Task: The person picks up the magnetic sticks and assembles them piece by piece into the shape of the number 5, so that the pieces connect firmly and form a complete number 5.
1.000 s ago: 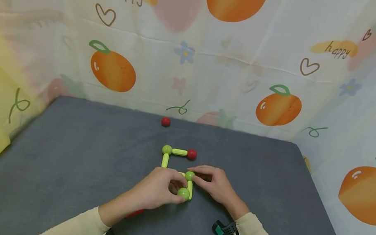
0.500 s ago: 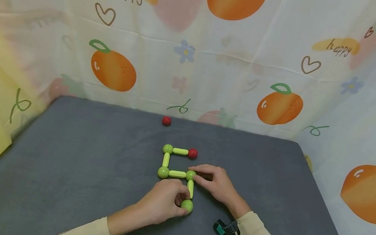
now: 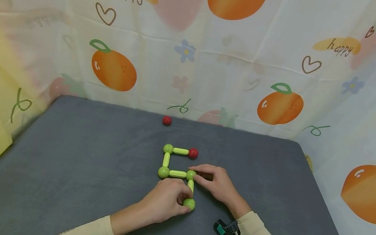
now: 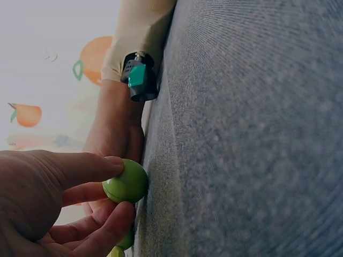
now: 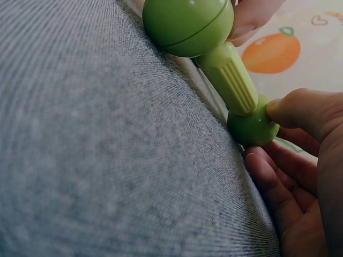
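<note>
On the table lies a chain of light-green rods and balls. My left hand (image 3: 165, 201) grips the green ball (image 3: 189, 204) at its near end, thumb and fingers around it. In the right wrist view that ball (image 5: 185, 24) meets the end of a ribbed rod (image 5: 230, 80). My right hand (image 3: 215, 184) pinches the green corner ball (image 3: 190, 175) at the rod's other end. From there a sideways rod (image 3: 178, 174) runs left to another green ball (image 3: 163, 172). An upright rod (image 3: 166, 159), a green ball (image 3: 168, 149) and a top rod (image 3: 180, 151) follow, ending in a red ball (image 3: 193, 153).
A loose red ball (image 3: 167, 121) lies by the far edge of the grey table (image 3: 93, 138). Patterned cloth (image 3: 220, 64) hangs behind and at the sides. A black wrist camera (image 3: 225, 228) sits below my right sleeve.
My left hand has brought its green ball nearer to me and right, from beside the rod to the rod's near end. A red piece by the left wrist is now hidden. My right hand stays.
</note>
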The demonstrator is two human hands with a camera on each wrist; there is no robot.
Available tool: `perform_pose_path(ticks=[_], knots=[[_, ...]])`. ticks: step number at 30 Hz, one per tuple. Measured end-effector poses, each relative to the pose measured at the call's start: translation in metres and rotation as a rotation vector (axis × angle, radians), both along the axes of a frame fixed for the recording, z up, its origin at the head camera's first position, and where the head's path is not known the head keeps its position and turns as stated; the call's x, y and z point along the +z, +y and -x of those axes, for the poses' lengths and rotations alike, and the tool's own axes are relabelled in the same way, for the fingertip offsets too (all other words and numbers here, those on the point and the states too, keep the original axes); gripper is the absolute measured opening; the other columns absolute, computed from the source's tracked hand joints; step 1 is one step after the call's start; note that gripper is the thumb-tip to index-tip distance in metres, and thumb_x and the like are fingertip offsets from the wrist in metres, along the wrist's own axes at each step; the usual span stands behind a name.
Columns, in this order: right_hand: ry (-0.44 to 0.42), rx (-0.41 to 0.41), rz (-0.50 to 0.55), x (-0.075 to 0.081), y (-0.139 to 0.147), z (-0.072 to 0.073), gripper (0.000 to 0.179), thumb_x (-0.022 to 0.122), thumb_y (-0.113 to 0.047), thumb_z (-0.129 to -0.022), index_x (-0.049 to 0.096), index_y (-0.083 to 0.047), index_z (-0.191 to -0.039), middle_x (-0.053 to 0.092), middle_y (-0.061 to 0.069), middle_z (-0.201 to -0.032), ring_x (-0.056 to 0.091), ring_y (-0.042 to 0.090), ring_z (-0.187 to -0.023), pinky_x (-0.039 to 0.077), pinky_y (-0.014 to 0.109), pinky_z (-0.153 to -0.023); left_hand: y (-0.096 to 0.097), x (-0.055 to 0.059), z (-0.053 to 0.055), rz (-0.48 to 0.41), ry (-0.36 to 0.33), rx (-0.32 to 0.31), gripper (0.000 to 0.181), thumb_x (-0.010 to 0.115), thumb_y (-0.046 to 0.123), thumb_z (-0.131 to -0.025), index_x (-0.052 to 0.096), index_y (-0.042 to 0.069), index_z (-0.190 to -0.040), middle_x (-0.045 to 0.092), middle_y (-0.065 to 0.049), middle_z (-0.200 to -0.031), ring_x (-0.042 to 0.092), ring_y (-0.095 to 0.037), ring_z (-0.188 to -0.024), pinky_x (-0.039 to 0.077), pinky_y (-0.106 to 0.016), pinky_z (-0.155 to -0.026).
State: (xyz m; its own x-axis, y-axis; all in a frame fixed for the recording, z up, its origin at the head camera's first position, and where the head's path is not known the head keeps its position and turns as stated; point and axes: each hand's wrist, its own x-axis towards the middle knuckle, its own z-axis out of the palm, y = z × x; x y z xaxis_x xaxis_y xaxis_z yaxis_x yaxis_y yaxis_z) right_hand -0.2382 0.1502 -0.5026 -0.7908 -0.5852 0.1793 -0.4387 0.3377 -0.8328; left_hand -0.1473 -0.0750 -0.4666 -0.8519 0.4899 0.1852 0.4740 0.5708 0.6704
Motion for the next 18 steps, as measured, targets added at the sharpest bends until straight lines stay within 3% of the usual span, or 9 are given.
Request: perform_pose_path(ticks=[11,14,18], knots=[[-0.003,0.02,-0.001,0.001,-0.001,-0.001,0.032,0.073,-0.02,-0.108,0.076,-0.011,-0.138,0.074,0.0,-0.131,0.072,0.017,-0.112,0.059,0.035,-0.094,-0.008,0.001,0.001,-0.021,-0.03,-0.013,0.024,0.097,0.014,-0.084,0.082,0.014,-0.102,0.067,0.007,-0.088,0.063,-0.002,-0.077,0.054,-0.025,-0.072],[-0.02,0.003,-0.016,0.007,-0.001,-0.002,0.036,0.073,-0.021,-0.108,0.074,-0.009,-0.141,0.074,0.003,-0.131,0.072,0.018,-0.108,0.06,0.035,-0.092,-0.02,0.013,0.002,-0.025,-0.064,0.004,0.032,0.097,0.019,-0.085,0.081,0.012,-0.111,0.069,0.003,-0.095,0.066,-0.006,-0.082,0.056,-0.027,-0.075],[0.002,-0.092,-0.002,0.02,0.005,-0.007,0.038,0.075,-0.019,-0.106,0.072,-0.006,-0.141,0.074,0.008,-0.129,0.072,0.02,-0.106,0.06,0.035,-0.089,-0.047,0.035,0.004,-0.023,-0.107,0.033,0.032,0.094,0.019,-0.089,0.081,0.013,-0.118,0.071,0.003,-0.102,0.068,-0.014,-0.089,0.057,-0.032,-0.08]])
